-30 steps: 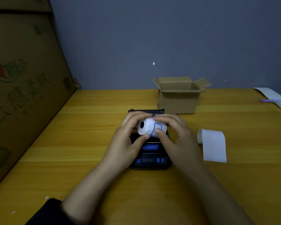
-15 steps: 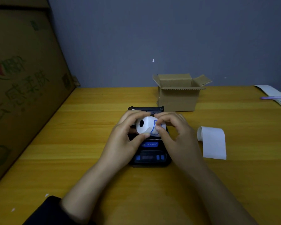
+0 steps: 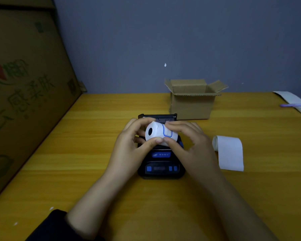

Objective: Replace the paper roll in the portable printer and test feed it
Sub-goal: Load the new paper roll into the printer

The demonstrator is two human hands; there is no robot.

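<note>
We hold the new paper roll (image 3: 159, 133) in both hands just above the open portable printer (image 3: 161, 162), which sits in the middle of the wooden desk (image 3: 76, 162) with its lid (image 3: 157, 117) tipped up at the far side. The roll's long axis runs roughly left to right, slightly skewed, so its dark core hole faces our left hand (image 3: 129, 146). That hand cups the left end, its thumb pressed under the front and its fingers (image 3: 137, 122) curled over the top. Our right hand (image 3: 191, 145) pinches the roll's right part between thumb and forefinger, close to a blue-outlined sticker that we judge to be the seal on the loose end. The two thumbs nearly touch beneath the roll. The paper bay lies directly below and slightly behind the roll, mostly hidden by our hands, so lowering it in would call for keeping that axis level and across the printer. To the right, well apart, lies a partly unrolled white paper roll (image 3: 229, 152), probably the old one. Behind the printer stands a small open cardboard box (image 3: 192, 103); a large printed carton (image 3: 24, 94) leans at the left, and a grey wall closes the room.
</note>
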